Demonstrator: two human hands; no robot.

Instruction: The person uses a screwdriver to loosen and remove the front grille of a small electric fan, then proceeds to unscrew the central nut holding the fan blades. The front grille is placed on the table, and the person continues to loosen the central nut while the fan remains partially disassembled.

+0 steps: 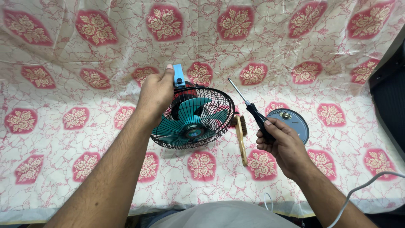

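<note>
While the left hand (157,93) grips the blue rear housing of a small table fan (193,118), tilting its black wire cage and teal blades toward the camera above the cloth, the right hand (282,145) closes around the black handle of a screwdriver (249,108), its shaft pointing up and left toward the fan but well clear of it. Judging by the grip and the tool's angle, the work seems to be at the stage of lining the driver up with a fastener on the fan; the next move would call for a steady hold on the housing and a careful meeting of tip and screw head, which cannot be made out here. Between fan and right hand a wooden-handled brush (241,137) lies on the cloth, and just beyond the right hand rests a round grey disc (292,120), apparently a detached base. Everything sits on a cream cloth with red floral medallions (63,139), draped up behind as a backdrop; a white cable (358,190) trails at lower right.
</note>
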